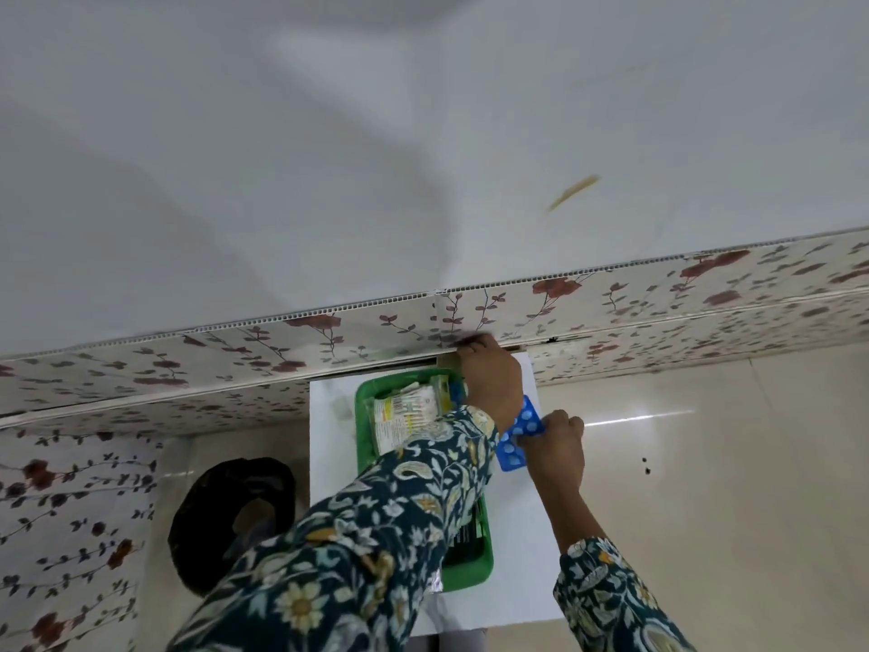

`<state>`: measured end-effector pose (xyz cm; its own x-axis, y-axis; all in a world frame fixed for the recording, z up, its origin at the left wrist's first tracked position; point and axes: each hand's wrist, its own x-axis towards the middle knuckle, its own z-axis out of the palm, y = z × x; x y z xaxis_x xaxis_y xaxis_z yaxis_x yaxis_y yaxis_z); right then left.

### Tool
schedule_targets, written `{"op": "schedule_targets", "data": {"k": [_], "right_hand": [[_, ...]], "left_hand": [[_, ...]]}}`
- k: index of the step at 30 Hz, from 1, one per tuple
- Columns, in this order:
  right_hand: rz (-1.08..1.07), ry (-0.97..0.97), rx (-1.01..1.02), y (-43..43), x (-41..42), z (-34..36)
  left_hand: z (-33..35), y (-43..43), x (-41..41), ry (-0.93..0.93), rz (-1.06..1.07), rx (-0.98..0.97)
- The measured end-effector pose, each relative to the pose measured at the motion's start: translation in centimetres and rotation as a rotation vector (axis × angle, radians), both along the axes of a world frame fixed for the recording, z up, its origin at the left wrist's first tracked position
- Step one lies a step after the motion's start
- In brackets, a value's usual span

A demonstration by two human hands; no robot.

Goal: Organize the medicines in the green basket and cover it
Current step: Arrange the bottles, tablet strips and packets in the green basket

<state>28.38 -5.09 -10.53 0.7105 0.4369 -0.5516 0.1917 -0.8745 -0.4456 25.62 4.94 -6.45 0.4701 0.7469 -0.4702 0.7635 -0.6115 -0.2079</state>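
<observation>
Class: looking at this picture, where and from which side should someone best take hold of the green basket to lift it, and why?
Probably by its long rims, one hand on each side. The green basket is a shallow rectangular tray with a raised lip. Its near end is free, but the far end sits close under the floral ledge, so coming from the sides suits best.

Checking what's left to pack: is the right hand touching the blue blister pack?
Touching. The head view shows the right hand closed on the lower edge of the blue blister pack, holding it beside the green basket.
</observation>
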Motion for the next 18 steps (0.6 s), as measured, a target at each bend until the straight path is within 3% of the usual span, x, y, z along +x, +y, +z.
{"op": "schedule_targets", "data": {"k": [10,15,18], "right_hand": [[-0.139,0.137,0.124,-1.1,0.8,-0.1],[-0.155,0.162,0.155,-1.5,0.4,0.3],[-0.168,0.134,0.182,-1.9,0.3,1.2]], "left_hand": [[-2.1,-0.3,-0.3,0.051,-0.148,0.109],[-2.8,0.7,-1.2,0.093,-0.33,0.172],[-2.0,0.6,-1.2,0.036,-0.283,0.14]]}}
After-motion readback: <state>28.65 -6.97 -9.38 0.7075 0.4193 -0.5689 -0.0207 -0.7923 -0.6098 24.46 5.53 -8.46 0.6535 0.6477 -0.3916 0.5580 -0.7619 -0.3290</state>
